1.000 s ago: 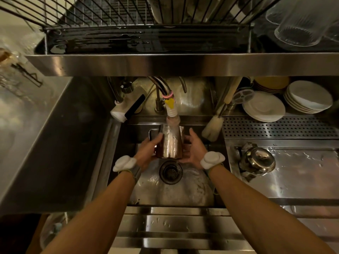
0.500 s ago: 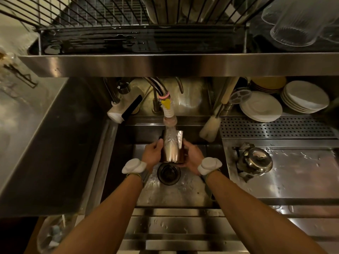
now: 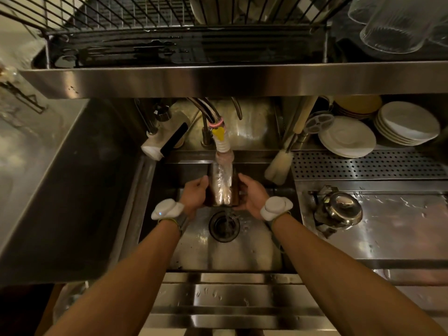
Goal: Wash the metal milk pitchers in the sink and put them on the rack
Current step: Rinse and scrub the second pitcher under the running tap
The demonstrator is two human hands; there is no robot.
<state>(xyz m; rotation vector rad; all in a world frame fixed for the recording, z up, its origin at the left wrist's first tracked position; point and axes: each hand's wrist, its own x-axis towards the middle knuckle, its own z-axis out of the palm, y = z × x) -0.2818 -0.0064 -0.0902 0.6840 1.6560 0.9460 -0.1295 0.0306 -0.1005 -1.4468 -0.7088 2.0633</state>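
Observation:
A metal milk pitcher (image 3: 221, 187) is held under the running tap (image 3: 222, 144) above the sink (image 3: 242, 251). Water streams over its shiny side and falls toward the drain (image 3: 224, 225). My left hand (image 3: 195, 195) grips the pitcher's left side and my right hand (image 3: 252, 195) grips its right side. A second metal pitcher (image 3: 338, 210) lies on its side on the wet counter to the right of the sink. The wire rack (image 3: 169, 27) sits on the shelf above.
Stacks of white saucers (image 3: 346, 137) and plates (image 3: 409, 126) stand at the back right behind a perforated drain plate (image 3: 368, 164). A brush (image 3: 278, 166) leans at the sink's back right corner. Upturned glasses (image 3: 395, 23) sit on the rack's right end. A steel wall (image 3: 60, 190) borders the left.
Both hands have closed in on the pitcher and grip it from the sides. The pitcher has turned slightly under the stream.

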